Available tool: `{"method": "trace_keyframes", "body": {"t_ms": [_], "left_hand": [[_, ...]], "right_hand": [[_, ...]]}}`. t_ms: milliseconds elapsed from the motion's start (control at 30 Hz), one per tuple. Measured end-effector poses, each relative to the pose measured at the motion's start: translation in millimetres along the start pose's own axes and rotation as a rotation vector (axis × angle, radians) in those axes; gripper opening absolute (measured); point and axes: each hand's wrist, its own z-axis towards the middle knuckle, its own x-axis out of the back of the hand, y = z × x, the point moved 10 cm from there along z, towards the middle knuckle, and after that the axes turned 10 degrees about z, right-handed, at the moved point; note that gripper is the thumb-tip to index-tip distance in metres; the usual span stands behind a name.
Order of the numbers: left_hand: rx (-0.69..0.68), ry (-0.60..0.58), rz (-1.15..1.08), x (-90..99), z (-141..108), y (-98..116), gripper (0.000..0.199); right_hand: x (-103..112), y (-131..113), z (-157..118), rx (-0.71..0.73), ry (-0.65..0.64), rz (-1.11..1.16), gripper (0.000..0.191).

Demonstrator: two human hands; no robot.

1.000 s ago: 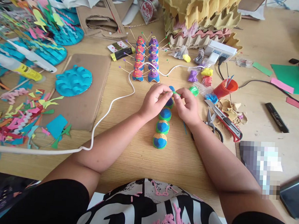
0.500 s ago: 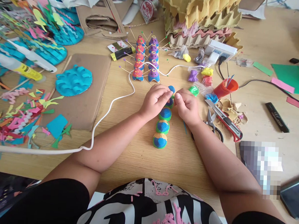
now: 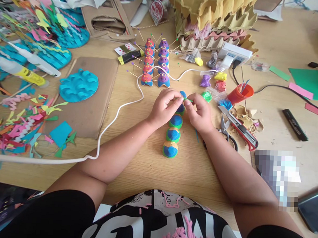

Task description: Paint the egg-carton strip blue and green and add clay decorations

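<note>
A thin strip of green clay (image 3: 187, 99) stretches between my two hands. My left hand (image 3: 167, 107) pinches its left end, and my right hand (image 3: 198, 112) pinches the other. Below and between them runs a row of blue domes with green rims (image 3: 175, 121), pointing toward me; the far domes are partly hidden by my fingers. The two nearest domes (image 3: 170, 150) also show tan patches. Beyond my left hand stand a red and blue row (image 3: 146, 79) and a purple and blue row (image 3: 163, 80), with pins sticking out. A bag of green clay (image 3: 206, 96) lies beyond my right hand.
A white cable (image 3: 117, 115) curves across the table and over my left forearm. Right of my right hand lie scissors (image 3: 224, 130), a red cutter (image 3: 240, 127) and an orange cup (image 3: 239, 94). Cardboard (image 3: 82, 119) and paper scraps (image 3: 21, 130) lie at left.
The green strip now shows between my fingertips. My right hand's fingers have shifted slightly and my left hand has barely moved.
</note>
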Motion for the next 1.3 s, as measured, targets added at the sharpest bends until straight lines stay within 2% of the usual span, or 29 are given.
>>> {"method": "trace_keyframes", "body": {"t_ms": [167,400,567,767,1033,1200,1300], "left_hand": [[0.013,-0.024,0.007,-0.5,1,1,0.053],[-0.011,0.000,-0.012,1.7,0,4,0.059],[-0.041,0.055,0.004,5.7,0,6,0.042],[-0.047,0.040,-0.013,2.5,-2,0,0.030],[-0.024,-0.055,-0.029,-3.8,-1,-1,0.035],[-0.053,-0.031,-0.019,0.1,0,7,0.038],[-0.066,-0.018,0.011,2.1,0,11,0.044]], "right_hand": [[-7,-6,2,0.023,-0.071,0.068,0.055],[-8,-6,0,0.019,-0.072,0.111,0.061],[-5,-5,1,0.027,-0.049,0.056,0.052],[-3,-3,0,0.019,-0.026,0.043,0.045],[-9,-6,0,0.034,-0.107,0.050,0.047],[-14,-5,1,0.035,-0.146,0.076,0.057],[-12,-5,1,0.026,-0.123,0.082,0.056]]}}
